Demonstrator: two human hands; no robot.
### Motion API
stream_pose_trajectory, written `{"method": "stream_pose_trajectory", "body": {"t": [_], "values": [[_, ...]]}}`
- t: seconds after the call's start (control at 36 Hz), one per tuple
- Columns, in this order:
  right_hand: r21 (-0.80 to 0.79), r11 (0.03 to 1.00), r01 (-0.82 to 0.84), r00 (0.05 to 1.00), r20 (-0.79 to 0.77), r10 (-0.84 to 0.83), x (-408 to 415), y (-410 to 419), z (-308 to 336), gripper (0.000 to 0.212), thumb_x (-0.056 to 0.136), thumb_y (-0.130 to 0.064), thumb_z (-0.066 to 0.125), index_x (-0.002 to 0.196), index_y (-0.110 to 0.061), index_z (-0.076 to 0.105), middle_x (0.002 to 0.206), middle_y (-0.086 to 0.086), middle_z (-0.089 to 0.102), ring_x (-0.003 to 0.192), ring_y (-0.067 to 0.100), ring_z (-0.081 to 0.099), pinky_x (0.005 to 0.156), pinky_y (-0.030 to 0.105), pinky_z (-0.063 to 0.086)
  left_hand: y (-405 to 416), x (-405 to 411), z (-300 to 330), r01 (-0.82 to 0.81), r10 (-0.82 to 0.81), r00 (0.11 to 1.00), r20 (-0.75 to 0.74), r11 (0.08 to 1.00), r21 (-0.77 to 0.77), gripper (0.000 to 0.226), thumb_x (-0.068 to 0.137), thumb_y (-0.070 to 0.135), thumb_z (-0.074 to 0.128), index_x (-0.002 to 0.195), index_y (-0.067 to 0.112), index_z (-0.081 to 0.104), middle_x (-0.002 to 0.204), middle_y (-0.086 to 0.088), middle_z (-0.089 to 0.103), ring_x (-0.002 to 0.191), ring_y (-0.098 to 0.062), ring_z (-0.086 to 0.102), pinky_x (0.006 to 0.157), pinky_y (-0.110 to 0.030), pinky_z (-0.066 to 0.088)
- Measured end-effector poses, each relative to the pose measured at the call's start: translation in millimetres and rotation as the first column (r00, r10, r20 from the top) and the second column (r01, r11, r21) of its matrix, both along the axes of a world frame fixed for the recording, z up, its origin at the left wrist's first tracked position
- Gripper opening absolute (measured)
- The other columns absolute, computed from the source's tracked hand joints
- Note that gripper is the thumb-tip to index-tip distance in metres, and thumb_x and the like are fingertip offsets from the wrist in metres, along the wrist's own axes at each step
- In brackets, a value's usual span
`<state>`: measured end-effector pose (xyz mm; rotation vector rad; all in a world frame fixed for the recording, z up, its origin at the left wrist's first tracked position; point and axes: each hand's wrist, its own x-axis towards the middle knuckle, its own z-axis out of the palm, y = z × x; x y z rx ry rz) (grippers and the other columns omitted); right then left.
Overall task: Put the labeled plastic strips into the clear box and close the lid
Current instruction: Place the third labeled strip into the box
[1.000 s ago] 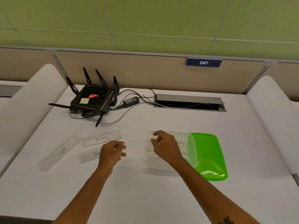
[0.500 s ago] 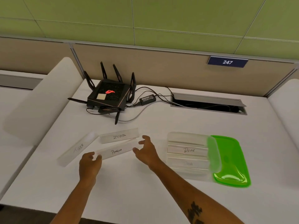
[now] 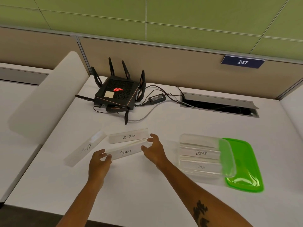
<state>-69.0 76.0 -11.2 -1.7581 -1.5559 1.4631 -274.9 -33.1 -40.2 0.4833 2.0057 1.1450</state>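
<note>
Head-cam view down onto a white desk (image 3: 147,202). Two bare forearms reach fwd toward a clear plastic strip labeled PENGUIN (image 3: 126,151), lying flat near the middle of the desk. Left hand (image 3: 99,163) is at the strip's left end, fingers loosely spread & touching or nearly touching it; can't tell if it has a grip yet. Right hand (image 3: 155,150) is at the right end, thumb & fingers apart, holding nothing. Just behind lies the ZEBRA strip (image 3: 129,135); to the left, angled, the TIGER strip (image 3: 86,149). On the right sits the clear box (image 3: 200,140), lid off, w/ the BEAR strip (image 3: 200,152) & DOG strip (image 3: 200,167) already inside. The green lid (image 3: 246,163) lies partly under the box's right edge. At the back: a black router (image 3: 118,94) w/ cables.

Step in hand, as I judge it: lifting PENGUIN. To do it well, pinch both ends together, keep it level, avoid nudging ZEBRA, then lay it parallel to the strips in the box so the lid can shut later
</note>
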Motion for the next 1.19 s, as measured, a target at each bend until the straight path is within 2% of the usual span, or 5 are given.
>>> {"method": "stream_pose_trajectory", "body": {"t": [0.25, 0.67, 0.83, 1.06, 1.19], "values": [[-0.051, 0.998, 0.031, 0.998, -0.056, -0.034, -3, 2, 2, 0.074, 0.086, -0.026, 0.076, 0.149, -0.028, 0.036, 0.132, -0.003, 0.060, 0.117, 0.023, 0.064, 0.098, 0.041, 0.059, 4, 1, 8, 0.045, -0.053, 0.990, -0.131, 0.997, -0.060, 0.038, 0.096, 0.022, 0.068, 0.132, 0.028, 0.057, 0.131, 0.001, 0.063, 0.109, -0.031, 0.071, 0.096, -0.049, 0.057], [-0.054, 0.993, 0.102, 0.976, -0.186, -0.110, 23, -4, 17, 0.072, 0.085, -0.029, 0.079, 0.147, -0.032, 0.042, 0.130, -0.013, 0.058, 0.107, 0.023, 0.070, 0.092, 0.043, 0.062, 0, 33, 51, 0.103, -0.116, 0.963, -0.245, 0.992, -0.066, 0.045, 0.096, 0.025, 0.067, 0.138, 0.032, 0.053, 0.140, 0.002, 0.062, 0.100, -0.020, 0.071, 0.094, -0.043, 0.054], [0.007, 0.992, 0.128, 0.969, -0.214, -0.124, 55, -7, 41, 0.066, 0.089, -0.025, 0.075, 0.146, -0.033, 0.043, 0.135, -0.014, 0.057, 0.092, 0.016, 0.072, 0.088, 0.033, 0.061, 6, 60, 76, 0.125, -0.122, 0.959, -0.255, 0.992, -0.003, 0.045, 0.096, 0.025, 0.067, 0.138, 0.036, 0.052, 0.138, 0.005, 0.063, 0.097, -0.014, 0.071, 0.091, -0.043, 0.054], [0.146, 0.967, 0.210, 0.957, -0.234, -0.172, 109, -3, 82, 0.060, 0.093, -0.022, 0.073, 0.145, -0.031, 0.044, 0.134, -0.016, 0.058, 0.085, 0.014, 0.072, 0.071, 0.018, 0.055, 26, 107, 105, 0.200, -0.166, 0.952, -0.256, 0.973, 0.116, 0.045, 0.099, 0.022, 0.066, 0.139, 0.034, 0.051, 0.134, 0.005, 0.062, 0.101, -0.017, 0.072, 0.075, -0.024, 0.050], [0.221, 0.940, 0.260, 0.949, -0.238, -0.207, 151, 4, 97, 0.060, 0.093, -0.022, 0.074, 0.145, -0.029, 0.045, 0.132, -0.016, 0.060, 0.085, 0.015, 0.073, 0.083, 0.038, 0.064, 42, 141, 122, 0.258, -0.215, 0.943, -0.255, 0.954, 0.151, 0.048, 0.099, 0.025, 0.067, 0.143, 0.034, 0.048, 0.132, 0.005, 0.062, 0.105, -0.019, 0.070, 0.082, -0.027, 0.054]]}}
